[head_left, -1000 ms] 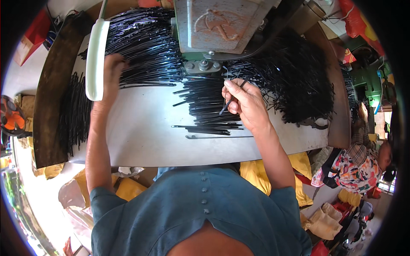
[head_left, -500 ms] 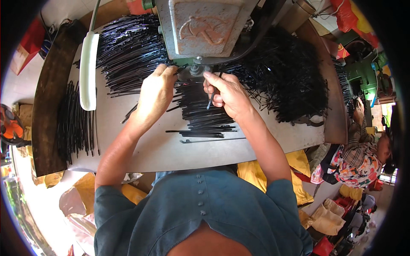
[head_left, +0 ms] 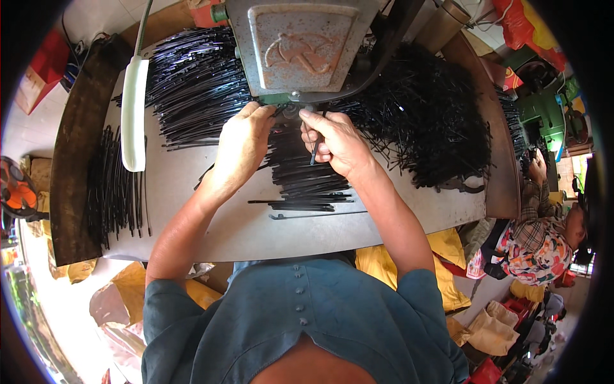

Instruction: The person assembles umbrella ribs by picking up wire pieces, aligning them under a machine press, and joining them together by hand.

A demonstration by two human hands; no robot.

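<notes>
Under the grey machine head [head_left: 304,48], both my hands work close to the small metal fitting [head_left: 291,110] at its base. My left hand [head_left: 244,142] is closed on a thin black rod, whose tip shows by the fitting; what seems to be its other end sticks out left of my wrist. My right hand [head_left: 339,142] pinches another thin black rod [head_left: 314,152] between thumb and fingers, its lower end pointing down toward me. Below the hands a stack of black rods [head_left: 304,182] lies crosswise on the metal table [head_left: 243,237]. Fingers partly hide the contact at the fitting.
A neat heap of black rods [head_left: 198,89] lies left of the machine, a tangled heap [head_left: 428,115] right. More rods [head_left: 115,192] line the left edge. Pliers [head_left: 470,185] lie at right. A white lamp [head_left: 133,115] hangs left. A person [head_left: 537,249] sits far right.
My left hand has shifted slightly right toward the fitting, its rod moving with it. My right hand has edged a little left, still pinching its rod. The whole view has shifted slightly.
</notes>
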